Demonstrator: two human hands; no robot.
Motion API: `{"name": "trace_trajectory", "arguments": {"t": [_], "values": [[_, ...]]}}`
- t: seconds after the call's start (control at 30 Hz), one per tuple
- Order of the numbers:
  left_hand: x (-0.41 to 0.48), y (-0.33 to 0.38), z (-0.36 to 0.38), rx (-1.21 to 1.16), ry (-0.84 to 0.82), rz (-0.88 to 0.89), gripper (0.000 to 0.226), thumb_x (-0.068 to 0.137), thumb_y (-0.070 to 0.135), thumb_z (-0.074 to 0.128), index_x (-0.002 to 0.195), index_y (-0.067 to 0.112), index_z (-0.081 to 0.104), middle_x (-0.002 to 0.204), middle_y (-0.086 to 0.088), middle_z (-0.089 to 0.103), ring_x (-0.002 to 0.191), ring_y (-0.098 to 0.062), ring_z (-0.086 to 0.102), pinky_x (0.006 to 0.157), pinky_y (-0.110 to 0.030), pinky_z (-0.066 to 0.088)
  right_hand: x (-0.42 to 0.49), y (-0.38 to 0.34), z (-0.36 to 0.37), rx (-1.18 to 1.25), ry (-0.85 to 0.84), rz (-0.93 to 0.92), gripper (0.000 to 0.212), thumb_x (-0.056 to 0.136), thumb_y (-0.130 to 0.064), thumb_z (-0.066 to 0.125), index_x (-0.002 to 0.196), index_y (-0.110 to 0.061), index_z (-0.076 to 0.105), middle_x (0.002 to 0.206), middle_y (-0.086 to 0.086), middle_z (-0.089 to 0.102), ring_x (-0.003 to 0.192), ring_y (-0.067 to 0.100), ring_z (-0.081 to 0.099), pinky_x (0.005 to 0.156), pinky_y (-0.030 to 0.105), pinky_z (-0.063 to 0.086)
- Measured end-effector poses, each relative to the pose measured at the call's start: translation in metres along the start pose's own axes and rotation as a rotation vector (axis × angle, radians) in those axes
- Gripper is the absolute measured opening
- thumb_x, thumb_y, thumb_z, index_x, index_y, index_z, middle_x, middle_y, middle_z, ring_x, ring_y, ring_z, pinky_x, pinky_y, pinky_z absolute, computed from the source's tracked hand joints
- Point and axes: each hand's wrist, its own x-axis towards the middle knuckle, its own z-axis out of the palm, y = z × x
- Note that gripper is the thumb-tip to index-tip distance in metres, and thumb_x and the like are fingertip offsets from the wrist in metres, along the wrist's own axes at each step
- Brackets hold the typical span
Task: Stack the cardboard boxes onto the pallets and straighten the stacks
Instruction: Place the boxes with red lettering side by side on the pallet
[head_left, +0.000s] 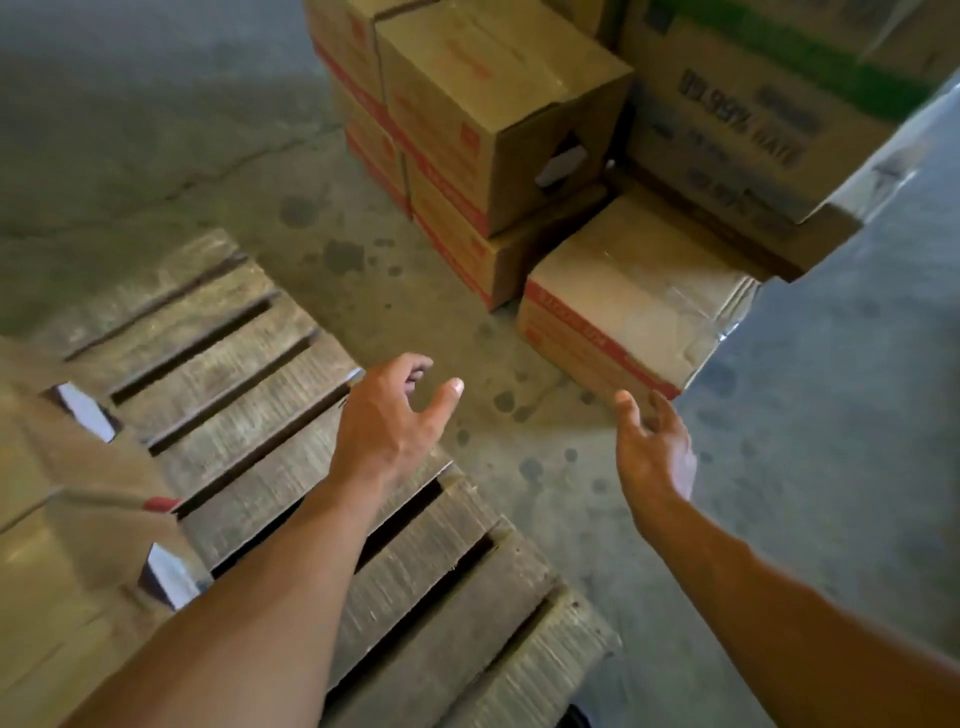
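Cardboard with red tape bands is what we reach for: a low box (628, 317) sits on the concrete floor (156, 130), just beside the stacked cartons (493, 119) and near the corner of the wooden pallet (291, 415). Our left hand (387, 421) hovers over the pallet's edge, fingers spread and holding nothing. Our right hand (654, 452) is open too, palm turned inward, close to the box's near corner but not touching it. The box's right end looks crumpled and creased, so we judge the walls soft there and likely to buckle under a squeeze. The sounder hold is probably low on the two opposite side faces, fingers under the bottom edges, keeping clear of the crushed end. Its weight we cannot tell; its sealed look suggests it is full, so we should expect some heft. More boxes (67, 493) already rest on the pallet's left side.
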Motion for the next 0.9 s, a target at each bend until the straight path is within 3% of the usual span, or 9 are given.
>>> {"name": "trace_trajectory", "arguments": {"t": [0.2, 0.37, 0.57, 0.63, 0.77, 0.9], "values": [[0.09, 0.042, 0.07, 0.048, -0.163, 0.083, 0.047, 0.09, 0.051, 0.067, 0.124, 0.019, 0.061, 0.12, 0.001, 0.065, 0.108, -0.013, 0.059, 0.083, -0.027, 0.043, 0.067, 0.013, -0.009, 0.138, 0.106, 0.164, 0.066, 0.097, -0.061, 0.05, 0.152, -0.026, 0.041, 0.151, 0.007, 0.05, 0.139, 0.032, 0.044, 0.118, 0.049, 0.033], [0.163, 0.031, 0.135, 0.023, -0.291, 0.057, 0.072, 0.075, 0.064, 0.061, 0.131, 0.019, 0.056, 0.128, -0.003, 0.061, 0.113, -0.019, 0.058, 0.092, -0.037, 0.051, 0.116, 0.031, 0.021, 0.23, 0.182, 0.304, 0.07, 0.096, -0.06, 0.051, 0.154, -0.025, 0.038, 0.157, 0.007, 0.043, 0.144, 0.03, 0.039, 0.12, 0.048, 0.029], [0.253, 0.008, 0.202, 0.008, -0.372, 0.02, 0.077, 0.086, 0.055, 0.071, 0.147, 0.021, 0.04, 0.145, -0.003, 0.048, 0.128, -0.02, 0.051, 0.096, -0.029, 0.042, 0.19, 0.049, 0.061, 0.349, 0.328, 0.458, 0.09, 0.088, -0.071, 0.055, 0.158, -0.023, 0.027, 0.16, 0.012, 0.035, 0.146, 0.032, 0.035, 0.119, 0.052, 0.032], [0.284, 0.0, 0.219, 0.003, -0.371, -0.001, 0.085, 0.083, 0.059, 0.072, 0.15, 0.019, 0.037, 0.149, -0.004, 0.047, 0.131, -0.022, 0.05, 0.102, -0.031, 0.043, 0.214, 0.054, 0.071, 0.403, 0.36, 0.499, 0.103, 0.079, -0.078, 0.059, 0.159, -0.025, 0.023, 0.161, 0.014, 0.031, 0.147, 0.033, 0.033, 0.118, 0.053, 0.033], [0.333, -0.013, 0.253, -0.006, -0.406, -0.063, 0.105, 0.069, 0.071, 0.075, 0.151, 0.017, 0.037, 0.151, -0.007, 0.046, 0.134, -0.028, 0.048, 0.11, -0.04, 0.042, 0.25, 0.068, 0.084, 0.489, 0.422, 0.606, 0.144, 0.037, -0.096, 0.058, 0.158, -0.029, 0.019, 0.161, 0.012, 0.031, 0.142, 0.036, 0.039, 0.109, 0.059, 0.042], [0.361, -0.024, 0.28, -0.163, -0.43, -0.176, 0.138, 0.043, 0.084, 0.079, 0.155, 0.022, 0.029, 0.152, -0.007, 0.044, 0.133, -0.029, 0.049, 0.105, -0.052, 0.048, 0.267, 0.08, 0.091, 0.566, 0.378, 0.643, 0.155, 0.031, -0.094, 0.069, 0.16, -0.031, 0.012, 0.163, 0.008, 0.026, 0.144, 0.037, 0.035, 0.109, 0.064, 0.039]]}}
